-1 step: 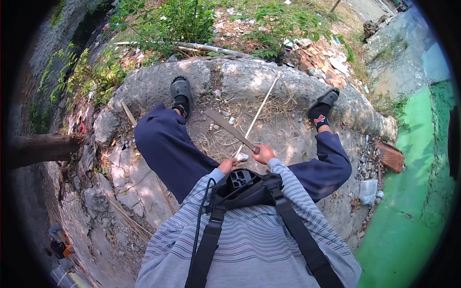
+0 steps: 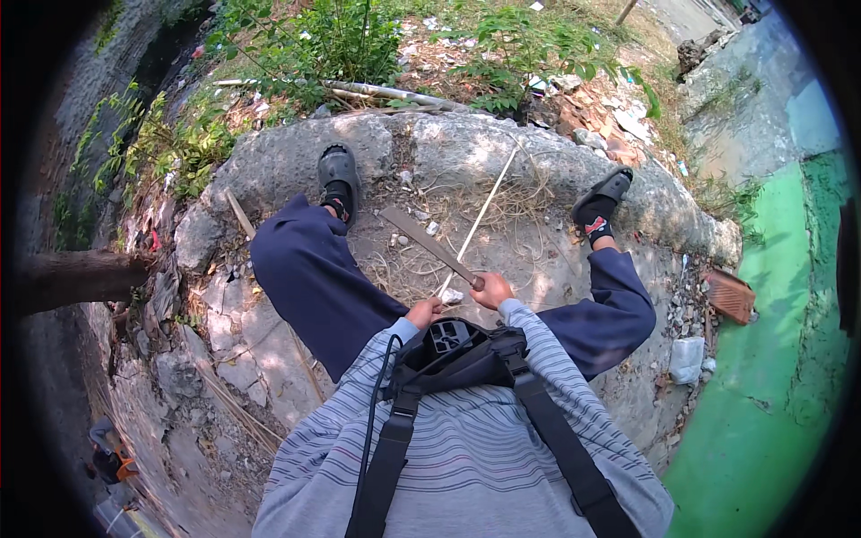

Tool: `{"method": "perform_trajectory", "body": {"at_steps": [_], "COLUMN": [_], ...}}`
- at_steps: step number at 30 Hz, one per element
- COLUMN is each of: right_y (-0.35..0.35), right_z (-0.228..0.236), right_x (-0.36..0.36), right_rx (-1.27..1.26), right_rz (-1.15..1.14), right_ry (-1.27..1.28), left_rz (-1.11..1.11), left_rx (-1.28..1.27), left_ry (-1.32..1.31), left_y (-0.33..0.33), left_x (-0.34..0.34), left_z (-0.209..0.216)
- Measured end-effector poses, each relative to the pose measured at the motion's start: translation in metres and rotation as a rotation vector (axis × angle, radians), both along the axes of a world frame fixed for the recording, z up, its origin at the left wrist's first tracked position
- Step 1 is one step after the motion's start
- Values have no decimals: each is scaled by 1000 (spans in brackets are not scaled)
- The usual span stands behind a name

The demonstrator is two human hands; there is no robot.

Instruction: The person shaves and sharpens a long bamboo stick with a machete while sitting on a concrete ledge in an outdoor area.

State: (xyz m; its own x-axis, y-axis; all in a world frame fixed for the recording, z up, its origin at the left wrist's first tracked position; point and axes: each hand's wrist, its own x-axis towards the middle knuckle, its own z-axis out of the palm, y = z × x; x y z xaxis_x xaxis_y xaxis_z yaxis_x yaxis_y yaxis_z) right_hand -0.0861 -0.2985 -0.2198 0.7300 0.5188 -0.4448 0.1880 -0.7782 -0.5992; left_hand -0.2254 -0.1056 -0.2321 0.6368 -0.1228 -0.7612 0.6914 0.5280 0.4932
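Note:
My right hand (image 2: 493, 291) is closed round the handle of a machete (image 2: 429, 245). Its long, flat, dull brown-grey blade points forward and to the left, with a squared-off end. Pinched in my left hand (image 2: 424, 312) is the near end of a thin, pale strip, seemingly bamboo (image 2: 485, 209). The strip slants away to the right, and its far end reaches the low concrete ledge. Blade and strip cross just ahead of my hands; whether they touch, I cannot tell. Pale curled shavings (image 2: 525, 202) lie on the ground between my feet.
A curved concrete ledge (image 2: 296, 148) runs ahead, with my two dark clogs against it. Long split strips (image 2: 238, 408) lie at left, near a trunk (image 2: 81, 276). At right are a reddish-brown tray-like piece (image 2: 731, 296) and green paving (image 2: 762, 359). Another person (image 2: 109, 462) is far lower left.

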Motion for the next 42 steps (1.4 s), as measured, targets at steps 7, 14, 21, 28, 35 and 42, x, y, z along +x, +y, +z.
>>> {"method": "perform_trajectory", "body": {"at_steps": [7, 14, 21, 28, 35, 42], "right_y": [-5, -8, 6, 4, -9, -9], "right_z": [16, 19, 8, 19, -7, 10], "right_x": [-27, -17, -11, -21, 3, -17], "right_rx": [93, 87, 68, 75, -31, 71], "right_rz": [151, 196, 175, 275, -30, 245], "right_ry": [77, 27, -8, 5, 2, 31], "left_rz": [-40, -282, -370, -400, -603, -586], "left_rx": [54, 376, 550, 594, 807, 782], "left_ry": [26, -281, -328, -430, -500, -434], "left_y": [1, 7, 15, 9, 10, 10], "left_x": [-8, -41, -62, -57, -36, -34], "left_z": [-10, 0, -75, -66, -1, 6]}}
